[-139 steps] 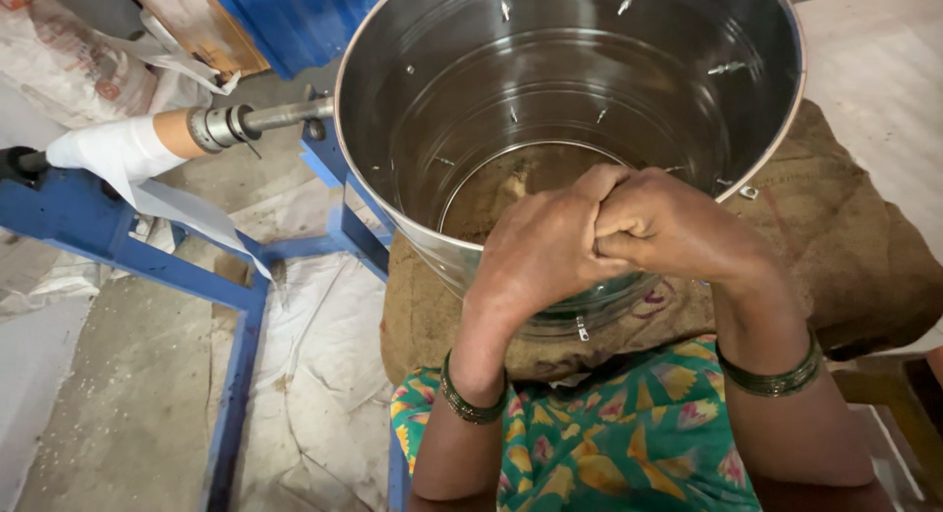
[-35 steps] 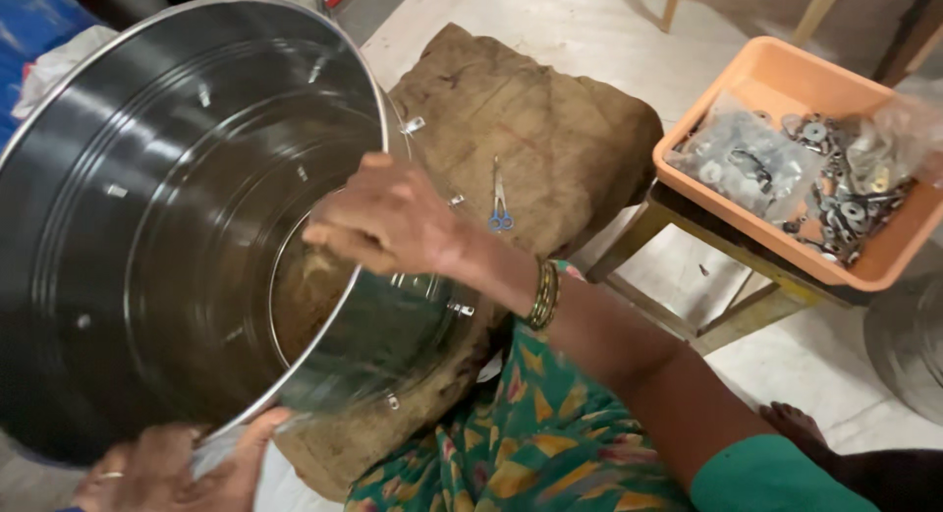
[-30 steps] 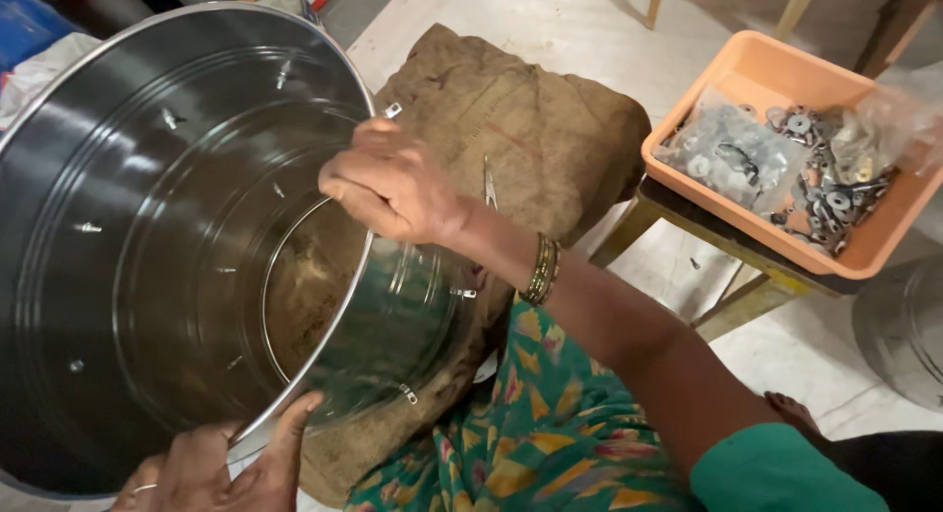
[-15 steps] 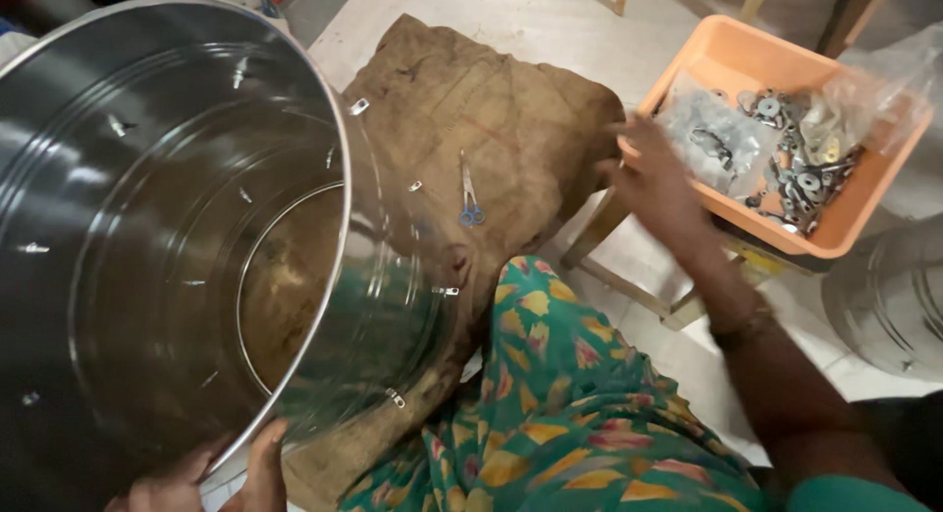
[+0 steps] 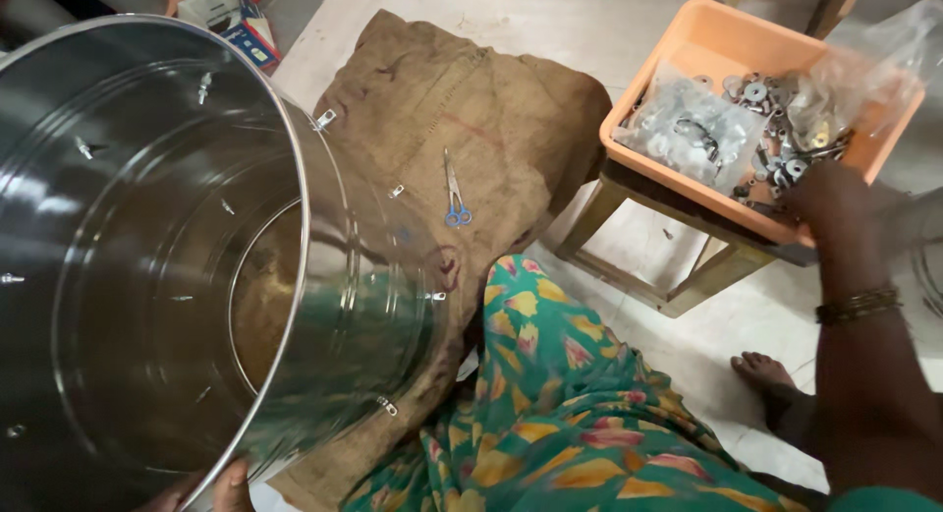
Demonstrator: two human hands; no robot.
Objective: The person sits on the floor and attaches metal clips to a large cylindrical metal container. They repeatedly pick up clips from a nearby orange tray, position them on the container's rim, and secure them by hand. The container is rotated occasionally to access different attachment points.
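Observation:
A large shiny steel drum (image 5: 147, 256) lies tilted on a brown burlap sack (image 5: 491, 129), its open mouth toward me, small bolts sticking through its wall. My left hand (image 5: 211, 484) grips the drum's lower rim at the bottom edge of the view. My right hand (image 5: 835, 202) reaches into an orange plastic tray (image 5: 678, 55) of metal washers and small hardware, some in clear plastic bags (image 5: 693, 129). Its fingers are among the parts; whether they hold anything is hidden.
The tray rests on a low wooden stool (image 5: 678, 266). Blue-handled scissors (image 5: 454, 193) lie on the sack. A cardboard box (image 5: 231, 16) sits at the top left. My lap in green patterned cloth (image 5: 570, 404) and a bare foot (image 5: 771, 374) are on the pale floor.
My right hand left the drum's rim and moved right into the orange tray. My left hand went to the drum's lower rim. The view swung right.

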